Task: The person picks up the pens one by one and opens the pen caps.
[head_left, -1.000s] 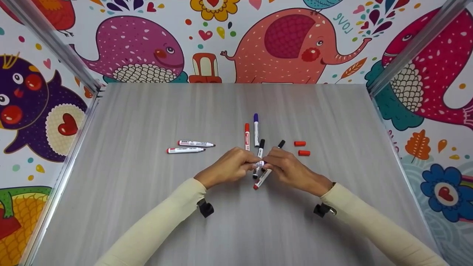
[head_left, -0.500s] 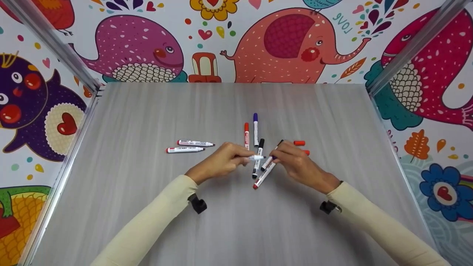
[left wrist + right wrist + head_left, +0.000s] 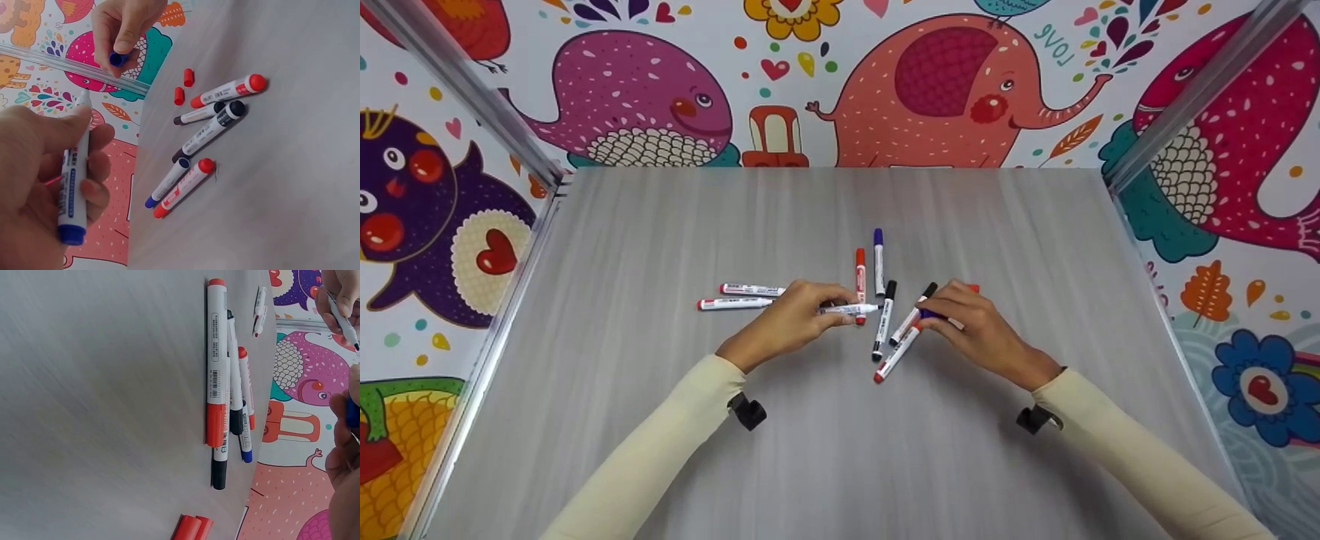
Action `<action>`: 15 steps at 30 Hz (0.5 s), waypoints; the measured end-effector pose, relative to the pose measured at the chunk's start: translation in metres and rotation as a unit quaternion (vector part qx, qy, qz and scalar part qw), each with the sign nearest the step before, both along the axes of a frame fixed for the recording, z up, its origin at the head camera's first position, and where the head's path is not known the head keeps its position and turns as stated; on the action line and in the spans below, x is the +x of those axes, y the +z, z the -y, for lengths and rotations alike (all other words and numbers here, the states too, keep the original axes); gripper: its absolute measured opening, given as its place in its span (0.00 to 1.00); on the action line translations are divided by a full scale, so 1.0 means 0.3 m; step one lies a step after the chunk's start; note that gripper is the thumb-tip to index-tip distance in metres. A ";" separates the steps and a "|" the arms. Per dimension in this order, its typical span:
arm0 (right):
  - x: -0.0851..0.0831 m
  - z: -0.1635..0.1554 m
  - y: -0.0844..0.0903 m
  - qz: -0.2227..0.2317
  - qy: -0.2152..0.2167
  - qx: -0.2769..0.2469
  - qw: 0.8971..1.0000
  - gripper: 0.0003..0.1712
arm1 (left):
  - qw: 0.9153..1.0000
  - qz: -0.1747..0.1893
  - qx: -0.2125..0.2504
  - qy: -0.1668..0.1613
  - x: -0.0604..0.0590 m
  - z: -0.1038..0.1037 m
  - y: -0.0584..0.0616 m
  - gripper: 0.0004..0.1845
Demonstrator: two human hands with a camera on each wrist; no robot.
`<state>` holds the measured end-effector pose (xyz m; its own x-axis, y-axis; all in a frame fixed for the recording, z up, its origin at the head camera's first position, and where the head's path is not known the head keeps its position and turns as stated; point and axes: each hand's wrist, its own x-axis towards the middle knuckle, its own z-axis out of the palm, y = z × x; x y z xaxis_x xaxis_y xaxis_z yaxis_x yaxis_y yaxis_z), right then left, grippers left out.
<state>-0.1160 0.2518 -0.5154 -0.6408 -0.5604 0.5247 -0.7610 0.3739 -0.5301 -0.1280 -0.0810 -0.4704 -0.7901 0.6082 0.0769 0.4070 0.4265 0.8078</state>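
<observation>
An uncapped blue whiteboard marker is gripped in my left hand, its bare tip pointing toward the right hand. My right hand pinches the blue cap, whose open end shows in the left wrist view. Between the hands lie capped markers: a red one, a blue one, a black one, a second black one and a second red one. The right fingers hover close over the upper ends of those last two.
Two uncapped red markers lie side by side at the left, partly behind the left hand. Two loose red caps lie at the right, mostly hidden by the right hand in the head view. Printed cartoon walls enclose the grey table.
The blue cap has come off the marker. My left hand has moved left with the marker, and my right hand has moved right with the cap. The markers on the table have stayed put.
</observation>
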 end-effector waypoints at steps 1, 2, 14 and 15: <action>0.001 -0.002 -0.002 0.004 0.001 0.002 1.000 0.23 | 1.000 -0.005 -0.003 0.001 0.002 0.001 -0.004 0.13; 0.002 -0.003 -0.004 0.006 0.000 0.004 1.000 0.22 | 1.000 -0.012 -0.005 0.001 0.003 0.003 -0.009 0.12; 0.007 -0.026 -0.023 0.036 -0.026 0.015 0.999 0.20 | 0.997 -0.072 -0.024 0.013 0.023 0.028 -0.059 0.10; 0.007 -0.029 -0.023 0.036 -0.028 0.015 0.999 0.20 | 0.997 -0.074 -0.023 0.015 0.023 0.029 -0.061 0.10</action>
<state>-0.1140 0.2604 -0.5223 -0.7074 -0.5369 0.4597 -0.6984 0.4312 -0.5712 -0.1209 -0.0899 -0.4887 -0.7903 0.5900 0.1653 0.5060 0.4762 0.7192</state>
